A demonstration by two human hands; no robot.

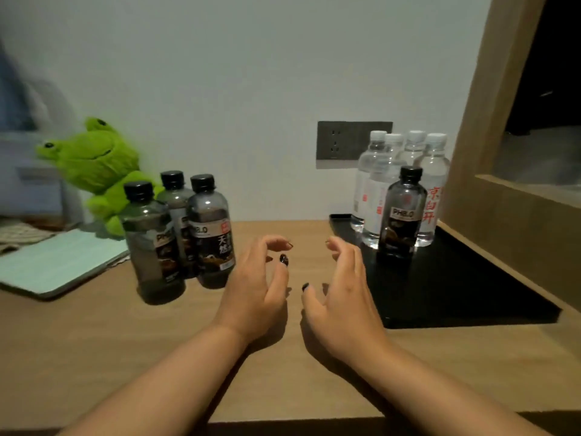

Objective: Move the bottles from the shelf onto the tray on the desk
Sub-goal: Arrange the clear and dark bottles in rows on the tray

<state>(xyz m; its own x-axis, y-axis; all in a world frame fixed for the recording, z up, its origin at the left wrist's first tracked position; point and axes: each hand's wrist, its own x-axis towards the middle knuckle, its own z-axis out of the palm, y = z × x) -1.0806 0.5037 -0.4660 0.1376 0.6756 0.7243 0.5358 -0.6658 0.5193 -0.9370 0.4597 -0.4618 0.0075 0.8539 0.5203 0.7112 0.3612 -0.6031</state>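
- Hands are held empty above the desk [94,357]: left hand [257,297] and right hand [342,297] both spread, fingers loosely curled, nothing gripped.
- Just beyond the right hand, the black tray [456,294] is seen bearing four clear water bottles [405,184] and one dark bottle [401,215].
- Three dark bottles [182,234] are left standing off the tray, just outside the left hand; the task is judged partly done.

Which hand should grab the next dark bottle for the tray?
Left. The left hand is open and nearer the three dark bottles; the right hand, also empty, is beside the tray.
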